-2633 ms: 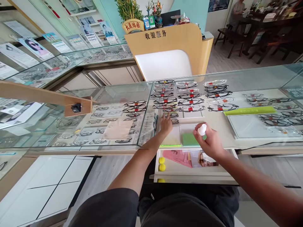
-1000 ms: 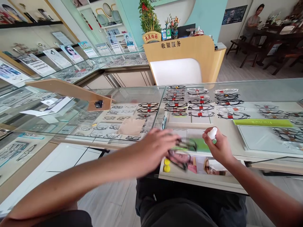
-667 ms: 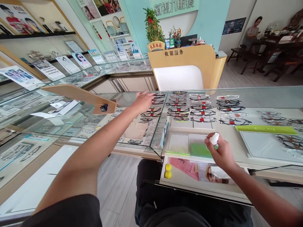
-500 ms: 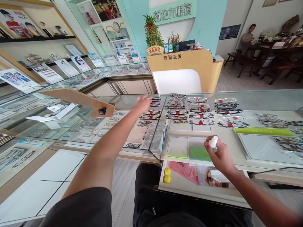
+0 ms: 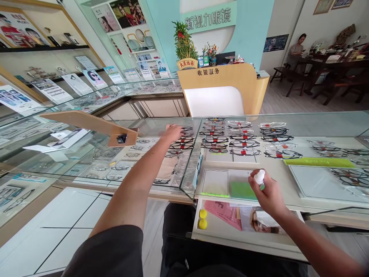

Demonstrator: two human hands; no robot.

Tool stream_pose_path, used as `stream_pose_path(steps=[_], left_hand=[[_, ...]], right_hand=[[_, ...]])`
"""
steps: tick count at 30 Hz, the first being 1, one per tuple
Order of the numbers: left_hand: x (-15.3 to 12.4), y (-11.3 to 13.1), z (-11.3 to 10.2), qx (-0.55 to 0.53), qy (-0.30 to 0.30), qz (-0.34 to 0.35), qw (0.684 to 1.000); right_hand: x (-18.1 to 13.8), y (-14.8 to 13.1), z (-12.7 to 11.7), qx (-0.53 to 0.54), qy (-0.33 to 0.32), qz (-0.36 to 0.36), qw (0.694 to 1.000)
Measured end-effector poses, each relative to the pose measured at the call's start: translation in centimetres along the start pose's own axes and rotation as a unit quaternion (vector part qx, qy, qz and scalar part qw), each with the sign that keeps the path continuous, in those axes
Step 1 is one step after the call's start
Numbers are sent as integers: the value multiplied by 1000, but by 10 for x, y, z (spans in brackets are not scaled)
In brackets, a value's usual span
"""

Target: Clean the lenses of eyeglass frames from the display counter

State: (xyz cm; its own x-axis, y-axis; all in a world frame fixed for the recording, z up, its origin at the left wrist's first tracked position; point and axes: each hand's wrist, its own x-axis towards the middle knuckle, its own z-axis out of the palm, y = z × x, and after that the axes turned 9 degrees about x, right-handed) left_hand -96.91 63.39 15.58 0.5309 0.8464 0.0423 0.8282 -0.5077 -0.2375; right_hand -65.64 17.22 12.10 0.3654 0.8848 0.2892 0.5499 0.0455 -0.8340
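My left hand (image 5: 172, 133) reaches far forward over the glass display case (image 5: 150, 127). Its fingers are curled on a black pair of glasses (image 5: 182, 135) at the top of a short stack of frames. My right hand (image 5: 266, 192) is closed round a small white bottle (image 5: 259, 177), held upright over the near edge of the counter. Beside it lies a green pad (image 5: 241, 189). Rows of black frames with red tags (image 5: 245, 139) fill the case beyond the right hand.
An open drawer (image 5: 245, 238) below the counter holds two yellow balls (image 5: 203, 219), pink paper (image 5: 223, 209) and a leaflet. A wooden arm (image 5: 92, 124) juts over the case at left. A wooden cashier desk (image 5: 225, 82) stands behind. A person sits at the far right (image 5: 296, 48).
My left hand took a pair of glasses from the right section, carried it back past the drawer, then stretched out left to the stack of frames. The right hand kept hold of the bottle.
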Motion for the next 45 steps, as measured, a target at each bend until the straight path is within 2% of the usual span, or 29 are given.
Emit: stream_pose_path(steps=[12, 25, 28, 31, 33, 35, 36, 37, 38, 40, 42, 43, 44, 45], left_hand=[[4, 4, -14, -10, -51, 24, 998], [-7, 20, -29, -13, -53, 38, 998], [-13, 27, -38, -21, -38, 29, 999], [-22, 38, -54, -30, 3, 14, 999], [-37, 52, -72, -35, 46, 6, 998], [-65, 75, -94, -63, 92, 19, 994], [-86, 89, -106, -126, 116, 52, 984], [-110, 105, -118, -207, 109, 110, 966], [-137, 122, -128, -291, 68, 183, 937], [-194, 157, -140, -401, -81, 329, 851], [-243, 189, -136, -451, -217, 412, 761], [-262, 203, -127, -457, -268, 428, 732], [-275, 215, -114, -449, -306, 436, 718], [-283, 226, -97, -433, -328, 433, 719]], right_hand=[[0, 2, 0, 0, -7, 14, 1000], [0, 0, 1, -5, -3, 1, 1000], [0, 1, 1, -2, -3, 1, 1000], [0, 2, 0, -1, -4, 1, 1000], [0, 1, 0, 0, -7, 4, 1000], [0, 1, -1, 1, -8, 8, 1000], [0, 1, -1, 1, -8, 11, 1000], [0, 1, -1, 1, -8, 14, 1000], [0, 0, -1, 2, -6, 17, 1000], [1, -1, -1, 4, -5, 21, 1000], [2, -1, -1, 4, -4, 20, 1000], [2, -2, -1, 3, -1, 18, 1000], [2, -2, -1, 1, 1, 16, 1000], [2, -2, -1, 0, 3, 15, 1000]])
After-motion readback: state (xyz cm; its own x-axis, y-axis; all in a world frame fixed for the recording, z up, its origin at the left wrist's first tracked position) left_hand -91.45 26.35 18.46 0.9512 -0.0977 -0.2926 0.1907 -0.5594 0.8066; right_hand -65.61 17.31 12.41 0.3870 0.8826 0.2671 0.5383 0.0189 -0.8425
